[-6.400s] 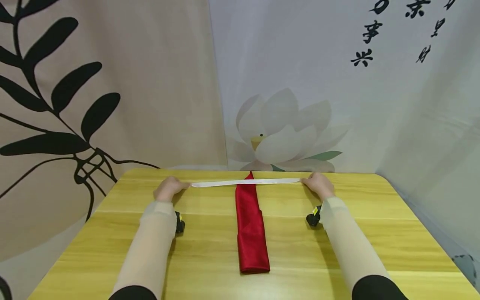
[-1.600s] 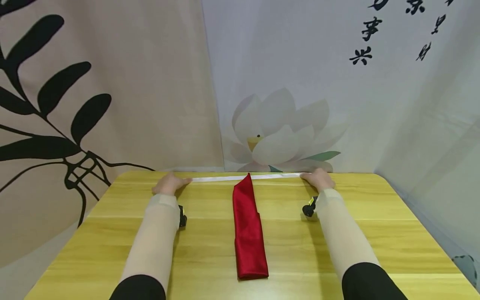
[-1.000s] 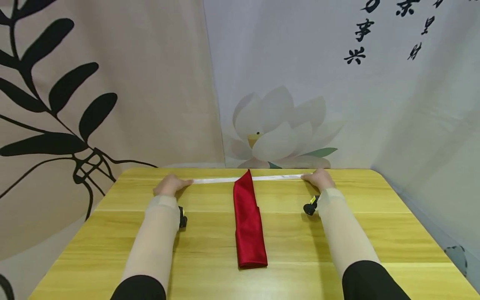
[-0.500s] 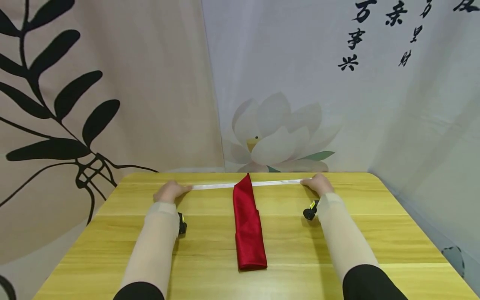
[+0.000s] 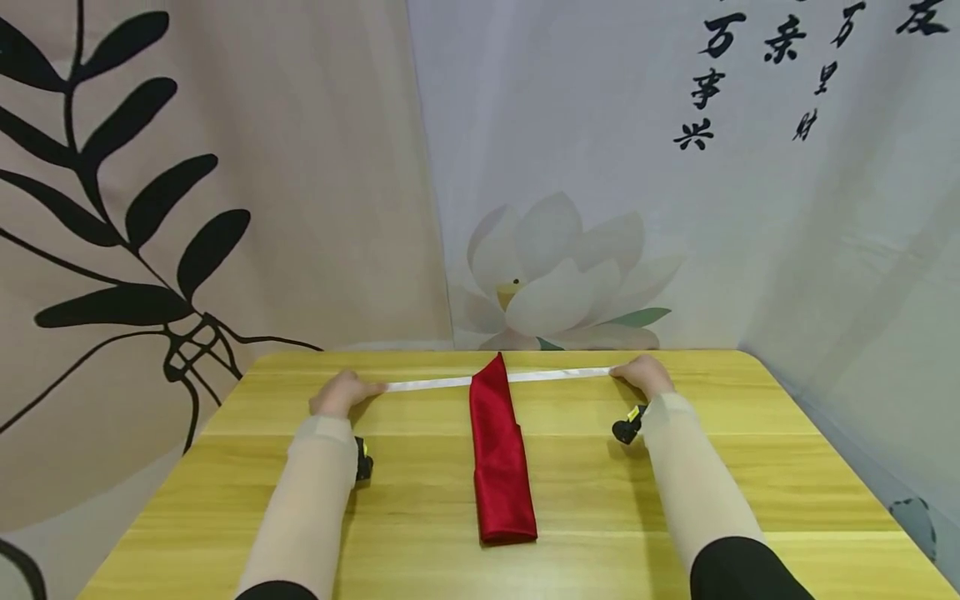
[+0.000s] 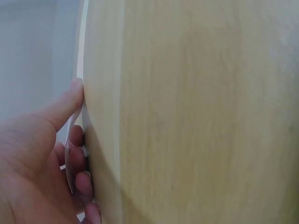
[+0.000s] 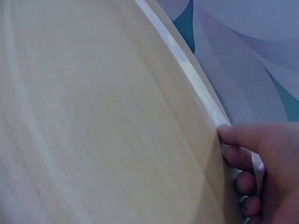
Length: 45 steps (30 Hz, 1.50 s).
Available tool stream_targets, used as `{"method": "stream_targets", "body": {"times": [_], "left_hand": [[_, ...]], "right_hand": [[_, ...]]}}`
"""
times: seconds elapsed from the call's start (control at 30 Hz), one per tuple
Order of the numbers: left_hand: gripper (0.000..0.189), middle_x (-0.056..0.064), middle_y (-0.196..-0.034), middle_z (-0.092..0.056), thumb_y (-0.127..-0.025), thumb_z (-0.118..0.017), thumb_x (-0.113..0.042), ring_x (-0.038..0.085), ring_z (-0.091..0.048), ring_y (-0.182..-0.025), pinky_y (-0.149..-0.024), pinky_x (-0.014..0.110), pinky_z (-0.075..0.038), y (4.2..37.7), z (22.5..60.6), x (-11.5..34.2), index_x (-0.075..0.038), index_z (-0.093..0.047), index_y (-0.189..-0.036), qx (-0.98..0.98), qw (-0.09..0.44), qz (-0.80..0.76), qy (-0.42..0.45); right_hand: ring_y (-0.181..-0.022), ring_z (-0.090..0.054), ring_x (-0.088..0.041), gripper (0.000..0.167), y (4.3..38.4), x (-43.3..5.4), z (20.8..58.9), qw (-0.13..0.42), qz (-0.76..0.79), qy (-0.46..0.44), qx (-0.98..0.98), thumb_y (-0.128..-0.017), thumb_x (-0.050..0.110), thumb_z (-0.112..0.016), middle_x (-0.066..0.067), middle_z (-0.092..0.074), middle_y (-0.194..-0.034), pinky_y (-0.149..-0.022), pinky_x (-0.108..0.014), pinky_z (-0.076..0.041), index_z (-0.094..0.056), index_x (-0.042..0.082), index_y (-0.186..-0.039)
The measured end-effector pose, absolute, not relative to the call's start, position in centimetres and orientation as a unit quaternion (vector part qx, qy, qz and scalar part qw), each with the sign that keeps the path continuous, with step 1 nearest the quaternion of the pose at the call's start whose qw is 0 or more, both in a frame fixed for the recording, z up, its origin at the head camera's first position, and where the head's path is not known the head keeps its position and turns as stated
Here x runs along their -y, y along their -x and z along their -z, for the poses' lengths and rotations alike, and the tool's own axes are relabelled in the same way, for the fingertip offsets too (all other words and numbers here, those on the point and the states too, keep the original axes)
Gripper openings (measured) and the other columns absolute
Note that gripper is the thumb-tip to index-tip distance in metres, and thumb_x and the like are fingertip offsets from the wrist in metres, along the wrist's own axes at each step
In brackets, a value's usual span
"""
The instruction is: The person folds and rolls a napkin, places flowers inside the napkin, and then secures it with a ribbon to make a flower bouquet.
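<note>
A narrow white ribbon stretches across the far part of the table, its right end slightly farther back. My left hand pinches one end; in the left wrist view the thumb presses the ribbon against the fingers, with its tail hanging into the palm. At the other end my right hand pinches it, and the right wrist view shows the ribbon running taut from thumb and forefinger. A folded red satin cloth lies lengthwise between the hands. Its pointed far end covers the ribbon's middle.
The wooden table has a far edge close behind the ribbon. A printed curtain with dark leaves hangs behind at left, and a lotus print at centre. A small black wrist camera sits at the right cuff.
Several seconds ago the ribbon passed over the red cloth; since then it runs beneath the cloth's tip. Lately the right hand has shifted slightly right and away, slanting the ribbon. The head view tilted slightly.
</note>
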<state>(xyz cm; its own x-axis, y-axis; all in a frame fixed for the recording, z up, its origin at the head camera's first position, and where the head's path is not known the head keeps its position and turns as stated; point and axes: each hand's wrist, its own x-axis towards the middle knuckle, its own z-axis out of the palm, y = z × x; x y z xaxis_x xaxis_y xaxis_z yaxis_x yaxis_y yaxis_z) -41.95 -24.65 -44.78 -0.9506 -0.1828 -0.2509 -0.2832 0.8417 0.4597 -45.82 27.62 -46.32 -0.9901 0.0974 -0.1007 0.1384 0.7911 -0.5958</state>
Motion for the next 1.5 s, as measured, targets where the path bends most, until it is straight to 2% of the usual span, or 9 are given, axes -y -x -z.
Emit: {"method": "stream_targets", "body": {"times": [0.1, 0.23, 0.47, 0.63, 0.83, 1.27, 1.33, 1.5], "left_hand": [[0.088, 0.028, -0.145, -0.037, -0.089, -0.058, -0.059, 0.048, -0.036, -0.128, -0.103, 0.066, -0.02, 41.8, 45.0, 24.9, 0.005, -0.034, -0.144, -0.952, 0.101, -0.262, 0.118], [0.089, 0.029, -0.146, -0.036, -0.089, -0.058, -0.058, 0.049, -0.035, -0.129, -0.103, 0.067, -0.019, 41.7, 45.1, 25.0, 0.007, -0.034, -0.144, -0.95, 0.104, -0.269, 0.117], [0.09, 0.029, -0.147, -0.034, -0.089, -0.057, -0.059, 0.05, -0.031, -0.132, -0.104, 0.067, -0.016, 42.1, 45.0, 25.0, 0.007, -0.031, -0.146, -0.952, 0.106, -0.263, 0.114], [0.091, 0.029, -0.147, -0.033, -0.089, -0.057, -0.059, 0.05, -0.031, -0.132, -0.104, 0.068, -0.015, 42.2, 45.0, 25.1, 0.007, -0.03, -0.146, -0.952, 0.104, -0.265, 0.113], [0.09, 0.028, -0.148, -0.033, -0.089, -0.058, -0.058, 0.049, -0.031, -0.133, -0.104, 0.069, -0.012, 42.0, 44.7, 25.1, 0.007, -0.031, -0.146, -0.95, 0.097, -0.274, 0.114], [0.091, 0.028, -0.147, -0.034, -0.089, -0.06, -0.055, 0.048, -0.032, -0.132, -0.105, 0.067, -0.014, 42.0, 44.7, 25.1, 0.007, -0.029, -0.146, -0.944, 0.109, -0.291, 0.112], [0.091, 0.028, -0.147, -0.034, -0.089, -0.061, -0.055, 0.048, -0.033, -0.131, -0.105, 0.065, -0.016, 42.0, 44.6, 25.1, 0.008, -0.029, -0.146, -0.944, 0.107, -0.292, 0.111], [0.089, 0.028, -0.143, -0.038, -0.088, -0.063, -0.055, 0.047, -0.037, -0.128, -0.105, 0.061, -0.025, 42.1, 44.6, 25.1, 0.008, -0.032, -0.143, -0.942, 0.109, -0.298, 0.11]], "right_hand": [[-0.093, -0.054, -0.034, 0.045, 45.9, -27.6, 46.3, 0.041, 0.32, -0.064, -0.944, -0.09, 0.037, -0.063, -0.026, -0.06, -0.113, -0.09, -0.048, -0.042, -0.067, -0.007, -0.101], [-0.083, -0.049, -0.028, 0.045, 45.9, -27.6, 46.2, 0.059, 0.335, -0.067, -0.938, -0.092, 0.044, -0.059, -0.019, -0.059, -0.101, -0.08, -0.042, -0.041, -0.066, -0.001, -0.087], [-0.081, -0.05, -0.027, 0.051, 45.8, -27.5, 45.9, 0.051, 0.315, -0.07, -0.945, -0.094, 0.05, -0.054, -0.019, -0.06, -0.097, -0.08, -0.044, -0.042, -0.064, 0.001, -0.086], [-0.077, -0.052, -0.026, 0.048, 46.3, -27.9, 46.1, 0.037, 0.309, -0.054, -0.949, -0.097, 0.045, -0.051, -0.011, -0.062, -0.085, -0.083, -0.045, -0.041, -0.066, 0.005, -0.074], [-0.061, -0.044, -0.02, 0.045, 46.9, -28.6, 46.1, 0.052, 0.338, -0.044, -0.939, -0.097, 0.039, -0.054, -0.003, -0.055, -0.065, -0.07, -0.037, -0.037, -0.065, 0.009, -0.064], [-0.077, -0.053, -0.025, 0.044, 46.8, -29.7, 46.3, 0.059, 0.304, -0.04, -0.95, -0.095, 0.036, -0.059, -0.001, -0.059, -0.065, -0.081, -0.042, -0.038, -0.063, 0.013, -0.057], [-0.08, -0.055, -0.026, 0.044, 47.0, -29.7, 46.2, 0.058, 0.297, -0.041, -0.952, -0.094, 0.035, -0.06, -0.001, -0.06, -0.064, -0.083, -0.043, -0.039, -0.063, 0.014, -0.056], [-0.076, -0.054, -0.025, 0.041, 47.2, -29.8, 46.2, 0.054, 0.286, -0.055, -0.955, -0.091, 0.035, -0.063, 0.001, -0.06, -0.063, -0.08, -0.04, -0.04, -0.065, 0.014, -0.056]]}}
